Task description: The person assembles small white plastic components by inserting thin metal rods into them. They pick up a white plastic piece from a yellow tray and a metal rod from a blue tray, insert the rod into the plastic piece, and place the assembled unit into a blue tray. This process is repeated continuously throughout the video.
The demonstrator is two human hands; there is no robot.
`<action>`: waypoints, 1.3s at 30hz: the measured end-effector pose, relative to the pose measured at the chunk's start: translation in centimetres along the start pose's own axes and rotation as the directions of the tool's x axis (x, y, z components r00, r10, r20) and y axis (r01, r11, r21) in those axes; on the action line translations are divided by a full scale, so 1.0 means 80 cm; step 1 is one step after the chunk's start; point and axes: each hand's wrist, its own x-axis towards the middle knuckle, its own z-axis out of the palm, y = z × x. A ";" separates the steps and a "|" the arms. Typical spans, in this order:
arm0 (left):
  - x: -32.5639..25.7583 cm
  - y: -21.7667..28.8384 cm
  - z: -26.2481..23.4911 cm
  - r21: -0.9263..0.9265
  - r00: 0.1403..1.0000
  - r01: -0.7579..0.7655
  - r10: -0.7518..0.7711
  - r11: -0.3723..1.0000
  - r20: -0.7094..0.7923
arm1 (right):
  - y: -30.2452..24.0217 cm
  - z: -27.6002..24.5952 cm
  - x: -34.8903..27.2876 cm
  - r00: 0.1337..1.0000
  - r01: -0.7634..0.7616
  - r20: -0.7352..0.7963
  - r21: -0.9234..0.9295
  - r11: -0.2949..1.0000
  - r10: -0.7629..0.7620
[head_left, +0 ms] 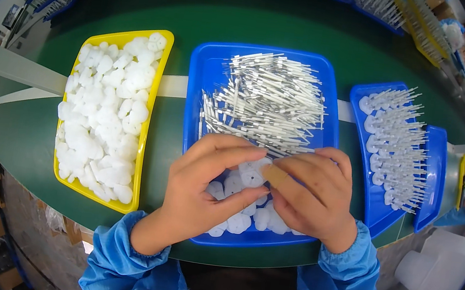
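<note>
Above the near part of a blue tray (193, 99), my left hand (196, 178) pinches a round white plastic disc (251, 174) with a small centre hole between thumb and fingers. At the disc's right edge, my right hand (320, 194) has its fingers closed together; whatever they grip is hidden behind them. Under both hands, loose white discs (238, 223) fill the tray's near end. Thin white rods with grey metal ends (274, 97) lie heaped in its far part.
On the left stands a yellow tray (162, 77) piled with white discs. To the right, a blue tray (363, 92) carries rows of discs with rods standing up from them, and another blue tray (434, 171) lies beside it. More filled trays (374, 5) stand at the green table's (162, 7) far edge.
</note>
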 end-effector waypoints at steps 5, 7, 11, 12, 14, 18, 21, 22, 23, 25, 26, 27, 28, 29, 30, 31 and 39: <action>-0.002 -0.004 0.003 -0.121 0.997 0.070 -0.067 0.990 0.032 | 0.006 0.001 0.004 0.998 -0.064 0.009 0.113 0.992 0.063; -0.002 -0.005 0.006 -0.150 0.998 0.069 -0.067 0.986 0.022 | 0.005 0.000 0.006 0.997 -0.075 0.017 0.142 0.987 0.074; 0.000 -0.006 0.011 -0.140 1.000 0.030 -0.031 0.990 0.000 | 0.000 -0.007 0.011 0.998 -0.060 0.030 0.151 0.987 0.056; 0.000 -0.006 0.011 -0.139 1.000 0.021 -0.021 0.990 0.003 | 0.000 -0.007 0.011 0.998 -0.052 0.036 0.149 0.987 0.048; 0.001 -0.005 0.009 -0.110 0.999 0.040 -0.037 0.993 0.028 | 0.001 -0.011 0.001 0.997 -0.047 0.066 0.163 0.986 0.037; -0.001 -0.005 0.006 -0.169 0.985 0.148 -0.129 0.975 0.118 | 0.009 -0.031 -0.015 0.992 -0.092 0.109 0.213 0.973 0.069; -0.004 -0.016 0.008 -0.296 0.976 0.213 -0.189 0.931 0.108 | 0.012 -0.027 -0.011 0.967 -0.183 0.190 0.062 0.981 0.168; -0.004 -0.018 0.010 -0.340 0.976 0.213 -0.186 0.916 0.109 | 0.011 -0.020 -0.008 0.965 -0.191 0.193 0.051 0.980 0.178; -0.004 -0.020 0.011 -0.384 0.977 0.212 -0.184 0.899 0.110 | 0.008 -0.007 -0.003 0.963 -0.200 0.195 0.040 0.979 0.189; -0.003 -0.023 0.009 -0.465 0.971 0.240 -0.203 0.852 0.128 | 0.005 0.017 0.007 0.966 -0.202 0.172 0.031 0.979 0.194; -0.003 -0.022 0.010 -0.509 0.966 0.259 -0.224 0.821 0.130 | 0.006 0.016 0.004 0.964 -0.214 0.172 0.042 0.976 0.204; -0.003 -0.021 0.010 -0.551 0.962 0.271 -0.248 0.789 0.118 | 0.009 0.016 0.005 0.964 -0.212 0.174 0.060 0.975 0.199; -0.003 -0.020 0.008 -0.591 0.957 0.281 -0.271 0.756 0.107 | 0.012 0.015 0.006 0.965 -0.210 0.176 0.078 0.975 0.194; 0.000 -0.020 0.004 -0.619 0.952 0.294 -0.283 0.728 0.119 | 0.014 0.012 0.007 0.970 -0.214 0.136 0.093 0.972 0.201; 0.001 -0.020 0.003 -0.652 0.947 0.306 -0.294 0.694 0.132 | 0.015 0.005 0.005 0.972 -0.220 0.103 0.102 0.970 0.209; 0.002 -0.020 0.002 -0.683 0.941 0.318 -0.305 0.658 0.145 | 0.014 0.002 0.005 0.974 -0.224 0.069 0.113 0.968 0.218; -0.002 -0.026 0.006 -0.582 0.944 0.330 -0.273 0.743 0.187 | 0.009 -0.003 0.006 0.967 -0.242 -0.027 0.203 0.949 0.253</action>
